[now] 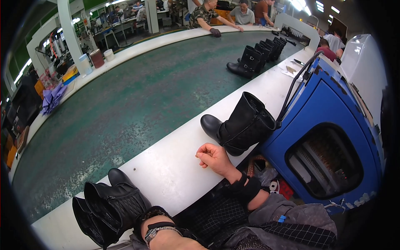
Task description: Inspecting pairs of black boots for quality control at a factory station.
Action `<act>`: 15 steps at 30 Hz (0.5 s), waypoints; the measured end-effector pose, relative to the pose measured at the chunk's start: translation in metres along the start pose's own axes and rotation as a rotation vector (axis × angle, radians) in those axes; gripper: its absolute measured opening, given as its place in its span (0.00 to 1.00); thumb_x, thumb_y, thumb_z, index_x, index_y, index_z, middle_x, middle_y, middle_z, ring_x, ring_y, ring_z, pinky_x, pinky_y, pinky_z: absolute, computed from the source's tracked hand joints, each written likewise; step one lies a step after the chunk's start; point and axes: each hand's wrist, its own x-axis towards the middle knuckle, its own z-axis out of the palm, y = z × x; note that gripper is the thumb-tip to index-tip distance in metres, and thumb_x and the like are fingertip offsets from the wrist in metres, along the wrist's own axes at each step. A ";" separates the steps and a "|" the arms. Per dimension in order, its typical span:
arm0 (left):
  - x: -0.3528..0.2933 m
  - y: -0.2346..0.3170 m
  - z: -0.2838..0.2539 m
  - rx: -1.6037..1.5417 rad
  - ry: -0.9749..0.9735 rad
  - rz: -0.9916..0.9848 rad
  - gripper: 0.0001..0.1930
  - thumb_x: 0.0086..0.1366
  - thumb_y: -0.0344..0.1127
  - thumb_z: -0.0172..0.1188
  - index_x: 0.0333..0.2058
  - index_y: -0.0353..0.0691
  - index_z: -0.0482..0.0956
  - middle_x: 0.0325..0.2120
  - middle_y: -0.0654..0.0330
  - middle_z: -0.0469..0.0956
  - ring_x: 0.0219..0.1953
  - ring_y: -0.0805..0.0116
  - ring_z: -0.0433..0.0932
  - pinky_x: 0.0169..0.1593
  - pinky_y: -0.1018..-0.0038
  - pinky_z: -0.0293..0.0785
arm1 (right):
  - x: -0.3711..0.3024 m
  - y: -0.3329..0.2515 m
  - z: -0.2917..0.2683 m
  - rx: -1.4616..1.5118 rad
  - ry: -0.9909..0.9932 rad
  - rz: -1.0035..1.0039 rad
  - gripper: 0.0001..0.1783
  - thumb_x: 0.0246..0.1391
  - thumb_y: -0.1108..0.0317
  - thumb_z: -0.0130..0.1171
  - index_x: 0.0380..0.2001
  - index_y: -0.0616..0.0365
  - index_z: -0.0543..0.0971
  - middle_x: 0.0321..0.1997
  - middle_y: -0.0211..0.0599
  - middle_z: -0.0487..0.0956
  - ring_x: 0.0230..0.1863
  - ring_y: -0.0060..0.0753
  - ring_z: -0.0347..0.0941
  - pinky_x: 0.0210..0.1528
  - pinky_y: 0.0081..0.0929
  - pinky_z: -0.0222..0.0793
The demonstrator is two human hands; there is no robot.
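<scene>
My right hand (214,159) is over the white ledge with its fingers curled and thumb and fingertips together in a pinch. Whatever may be between them is too small to see. Just beyond it a black boot (246,125) stands with its shaft tilted to the right and its rounded toe facing left. At the lower left a pair of black boots (114,208) with quilted shafts stands close together, openings toward me. My left forearm (160,231), wearing a metal watch, lies beside this pair; the left hand itself does not show.
A green conveyor belt (125,108) runs beyond the white ledge (166,179). Farther along stands a row of black boots (250,60). A blue machine (329,125) with a dark window is close on my right. Across the belt are tubs (96,58), purple cloth (53,99) and several people.
</scene>
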 end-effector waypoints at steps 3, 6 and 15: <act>-0.003 0.002 0.001 0.049 0.070 -0.018 0.37 0.67 0.59 0.37 0.64 0.36 0.49 0.64 0.43 0.52 0.65 0.42 0.53 0.64 0.42 0.49 | 0.000 -0.001 0.000 -0.004 0.001 0.001 0.06 0.57 0.71 0.55 0.33 0.64 0.75 0.30 0.30 0.77 0.26 0.14 0.72 0.28 0.14 0.71; -0.005 0.004 0.001 0.098 0.140 -0.036 0.37 0.66 0.59 0.37 0.64 0.36 0.49 0.64 0.43 0.52 0.65 0.41 0.53 0.64 0.42 0.49 | 0.000 0.001 0.002 0.002 0.032 -0.041 0.08 0.56 0.69 0.56 0.31 0.64 0.76 0.24 0.28 0.76 0.24 0.15 0.72 0.25 0.14 0.71; -0.010 0.010 0.003 0.245 0.351 -0.090 0.38 0.66 0.59 0.38 0.64 0.36 0.49 0.64 0.43 0.51 0.65 0.41 0.53 0.64 0.42 0.49 | 0.000 -0.001 0.001 -0.012 0.001 0.005 0.06 0.57 0.71 0.55 0.33 0.63 0.76 0.29 0.29 0.76 0.26 0.15 0.72 0.28 0.14 0.71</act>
